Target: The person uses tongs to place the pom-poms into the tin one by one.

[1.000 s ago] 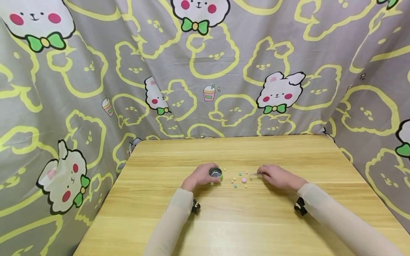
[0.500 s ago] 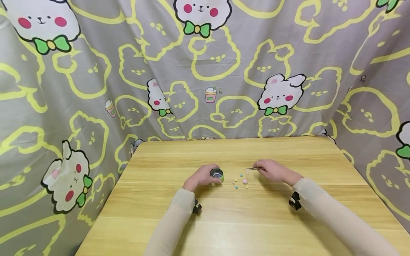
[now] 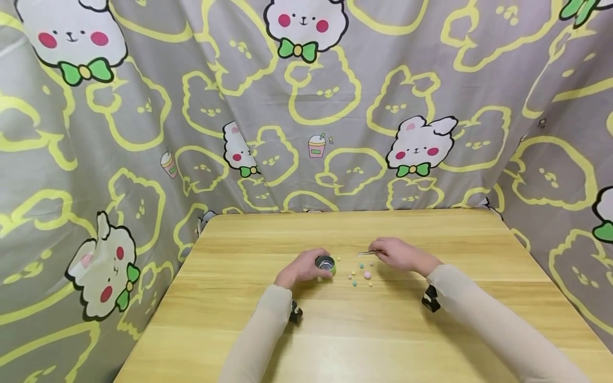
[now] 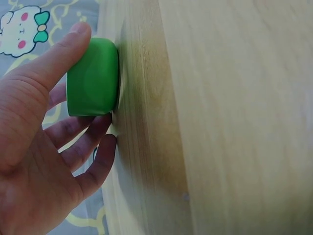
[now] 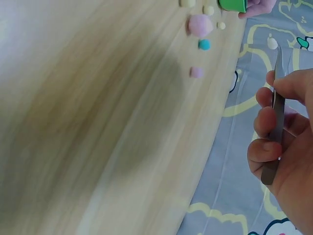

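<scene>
My left hand (image 3: 306,266) grips a small round green tin (image 4: 93,78) standing on the table, thumb on one side and fingers on the other. The tin's open top and shiny inside show in the head view. To its right, my right hand (image 3: 397,254) holds metal tweezers (image 5: 276,117) above the table, their tips pointing left toward the tin. A pale ball (image 5: 272,43) shows right at the tweezer tips in the right wrist view. Between the hands lie several small pom-poms, among them a larger pink pom-pom (image 3: 367,275), a teal pom-pom (image 3: 355,284) and a yellow pom-pom (image 3: 339,259).
The wooden table (image 3: 325,340) reaches back to a grey patterned curtain (image 3: 268,106), which also hangs at both sides. A black wrist camera (image 3: 296,311) sits under the left cuff, another black wrist camera (image 3: 430,299) under the right.
My right hand has moved left with the tweezers, over the back of the pom-poms and closer to the tin. The left hand keeps its hold on the tin. The head view has shifted slightly.
</scene>
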A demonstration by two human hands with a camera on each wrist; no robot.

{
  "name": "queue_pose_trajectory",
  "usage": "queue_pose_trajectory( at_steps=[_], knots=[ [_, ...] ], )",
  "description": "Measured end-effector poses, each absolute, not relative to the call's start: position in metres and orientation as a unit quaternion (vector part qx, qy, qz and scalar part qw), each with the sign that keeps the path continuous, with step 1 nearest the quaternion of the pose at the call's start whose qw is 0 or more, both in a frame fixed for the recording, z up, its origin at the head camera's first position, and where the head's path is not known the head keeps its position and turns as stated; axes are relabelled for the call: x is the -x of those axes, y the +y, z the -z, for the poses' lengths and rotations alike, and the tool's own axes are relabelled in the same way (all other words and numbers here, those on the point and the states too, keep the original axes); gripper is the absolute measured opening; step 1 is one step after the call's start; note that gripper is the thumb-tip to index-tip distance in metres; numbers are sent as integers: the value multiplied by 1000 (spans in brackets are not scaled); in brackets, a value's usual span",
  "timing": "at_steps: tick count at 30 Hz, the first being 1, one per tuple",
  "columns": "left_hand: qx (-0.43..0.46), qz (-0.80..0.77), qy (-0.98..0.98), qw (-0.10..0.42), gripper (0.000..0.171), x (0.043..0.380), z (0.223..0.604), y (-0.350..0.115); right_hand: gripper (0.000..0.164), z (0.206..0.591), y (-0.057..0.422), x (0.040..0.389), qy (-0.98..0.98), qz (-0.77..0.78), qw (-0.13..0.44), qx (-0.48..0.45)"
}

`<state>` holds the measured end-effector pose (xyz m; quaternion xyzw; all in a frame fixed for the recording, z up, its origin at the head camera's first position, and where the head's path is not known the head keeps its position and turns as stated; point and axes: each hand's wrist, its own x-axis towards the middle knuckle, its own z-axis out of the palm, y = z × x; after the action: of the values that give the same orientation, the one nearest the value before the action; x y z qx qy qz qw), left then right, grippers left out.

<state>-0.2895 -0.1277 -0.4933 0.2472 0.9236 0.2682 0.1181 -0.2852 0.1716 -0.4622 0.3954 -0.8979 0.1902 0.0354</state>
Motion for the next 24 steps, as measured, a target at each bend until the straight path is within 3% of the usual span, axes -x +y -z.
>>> queue_pose_trajectory(
  at_steps=[17, 24],
  knots=[
    [-233, -305, 914, 132, 56, 289, 494, -128, 19, 459, 141, 291, -891, -203, 17, -405],
    [-234, -308, 912, 134, 53, 290, 495, -129, 17, 464, 131, 294, -869, -208, 36, -448]
  ],
)
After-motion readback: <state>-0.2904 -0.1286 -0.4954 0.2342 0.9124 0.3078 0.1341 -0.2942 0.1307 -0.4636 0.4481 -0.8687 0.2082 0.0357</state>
